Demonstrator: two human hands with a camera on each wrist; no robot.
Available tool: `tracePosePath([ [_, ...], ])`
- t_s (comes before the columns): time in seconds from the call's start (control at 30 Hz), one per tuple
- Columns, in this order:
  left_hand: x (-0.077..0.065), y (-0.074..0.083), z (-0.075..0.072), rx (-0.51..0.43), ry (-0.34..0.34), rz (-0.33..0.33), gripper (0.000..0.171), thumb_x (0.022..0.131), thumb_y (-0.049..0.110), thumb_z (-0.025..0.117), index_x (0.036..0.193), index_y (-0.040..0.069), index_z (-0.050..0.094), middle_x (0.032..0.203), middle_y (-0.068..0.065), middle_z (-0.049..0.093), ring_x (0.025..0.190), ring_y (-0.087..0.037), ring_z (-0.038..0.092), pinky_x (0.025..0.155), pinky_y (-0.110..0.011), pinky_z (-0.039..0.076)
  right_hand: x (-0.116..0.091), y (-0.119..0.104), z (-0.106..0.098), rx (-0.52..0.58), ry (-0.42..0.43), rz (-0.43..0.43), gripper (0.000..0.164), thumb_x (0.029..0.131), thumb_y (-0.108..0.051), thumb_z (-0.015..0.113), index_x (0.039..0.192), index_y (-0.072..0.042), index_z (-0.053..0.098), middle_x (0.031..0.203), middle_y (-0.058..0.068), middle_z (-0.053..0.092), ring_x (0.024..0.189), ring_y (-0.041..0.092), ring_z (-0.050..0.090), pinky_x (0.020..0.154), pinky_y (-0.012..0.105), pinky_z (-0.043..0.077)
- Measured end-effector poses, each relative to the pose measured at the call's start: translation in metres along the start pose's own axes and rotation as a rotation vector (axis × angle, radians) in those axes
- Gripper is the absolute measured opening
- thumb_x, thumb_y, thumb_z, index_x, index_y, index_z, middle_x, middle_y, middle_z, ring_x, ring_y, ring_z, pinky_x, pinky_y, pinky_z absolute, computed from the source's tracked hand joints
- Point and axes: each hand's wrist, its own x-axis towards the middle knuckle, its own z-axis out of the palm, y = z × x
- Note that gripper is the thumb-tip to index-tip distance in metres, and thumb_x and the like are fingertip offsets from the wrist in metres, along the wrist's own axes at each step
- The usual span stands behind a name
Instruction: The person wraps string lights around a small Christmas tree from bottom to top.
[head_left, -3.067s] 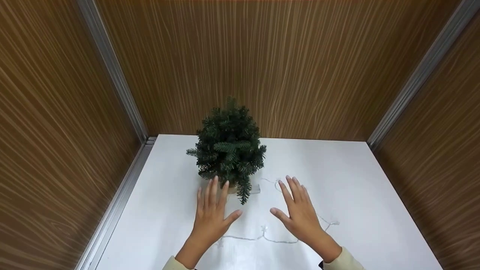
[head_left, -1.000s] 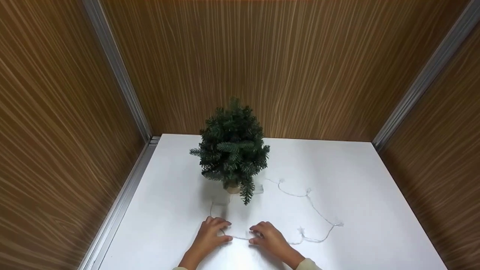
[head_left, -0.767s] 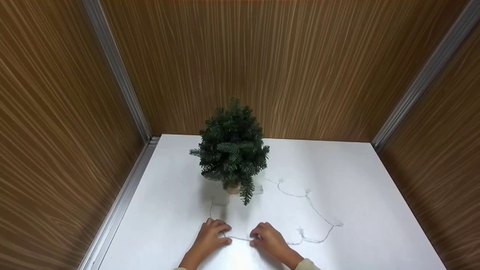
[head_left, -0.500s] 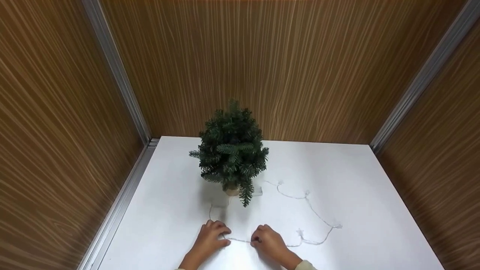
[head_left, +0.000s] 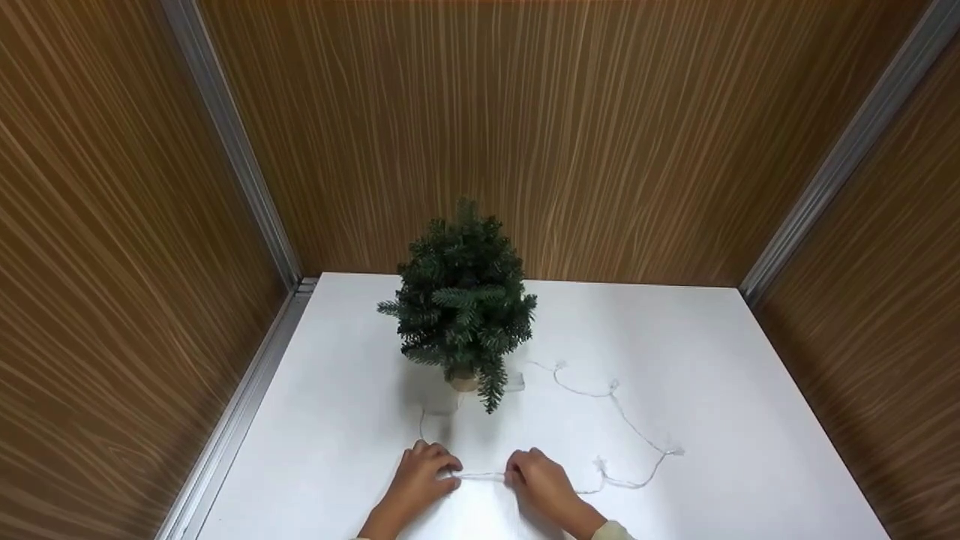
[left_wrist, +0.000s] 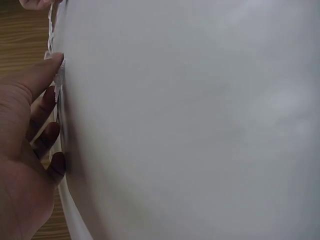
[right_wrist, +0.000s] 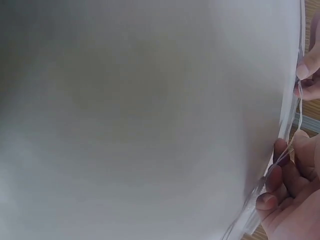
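Note:
A thin clear string of star-shaped lights lies in a loose curve on the white table. My left hand pinches it at the front, thumb and index finger around a small clear star in the left wrist view. A short way to the right, my right hand holds the same wire; in the right wrist view the wire runs between thumb and curled fingers. The stretch between the hands looks nearly straight. Behind them stands a small green artificial fir tree.
Beside the tree's pale base lies a clear block, partly hidden by branches; its kind is unclear. Wood-grain panels enclose the white table at the back and both sides.
Both hands, earlier raised with fingers spread, have come down to the string of lights. My right fingers have closed on the wire, and the stretch between the hands has shifted slightly.

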Motion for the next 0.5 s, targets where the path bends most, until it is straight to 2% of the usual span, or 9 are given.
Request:
tracePosePath([
  [0.17, 0.000, 0.001, 0.001, -0.007, 0.000, -0.011, 0.005, 0.086, 0.031, 0.078, 0.089, 0.028, 0.075, 0.091, 0.016, 0.058, 0.089, -0.007, 0.044, 0.078, -0.034, 0.035, -0.001, 0.003, -0.003, 0.025, 0.025, -0.025, 0.005, 0.094, -0.016, 0.071, 0.091, -0.018, 0.067, 0.077, -0.012, 0.055, 0.068, 0.000, 0.043, 0.059, 0.020, 0.043],
  [0.27, 0.000, 0.001, 0.001, 0.001, 0.015, -0.001, 0.004, 0.085, 0.029, 0.078, 0.086, 0.028, 0.074, 0.091, 0.015, 0.059, 0.089, -0.007, 0.044, 0.079, -0.034, 0.036, -0.001, 0.004, -0.006, 0.037, 0.053, -0.078, 0.002, 0.094, -0.016, 0.071, 0.093, -0.016, 0.072, 0.078, -0.009, 0.061, 0.070, 0.002, 0.046, 0.060, 0.021, 0.044],
  [0.4, 0.000, 0.002, 0.001, -0.002, 0.041, 0.005, 0.006, 0.086, 0.027, 0.077, 0.082, 0.027, 0.072, 0.091, 0.016, 0.061, 0.088, -0.006, 0.044, 0.078, -0.034, 0.036, 0.001, 0.007, -0.010, -0.024, 0.100, -0.173, 0.005, 0.090, -0.012, 0.075, 0.090, -0.016, 0.077, 0.079, -0.007, 0.067, 0.072, 0.005, 0.050, 0.063, 0.021, 0.046],
  [0.5, 0.001, 0.004, 0.000, -0.003, 0.067, 0.017, 0.007, 0.086, 0.027, 0.077, 0.081, 0.027, 0.072, 0.088, 0.016, 0.064, 0.086, -0.006, 0.043, 0.077, -0.034, 0.036, 0.003, 0.009, -0.015, -0.054, 0.120, -0.197, 0.005, 0.086, -0.011, 0.077, 0.086, -0.016, 0.078, 0.079, -0.007, 0.066, 0.072, 0.006, 0.051, 0.064, 0.021, 0.047],
])
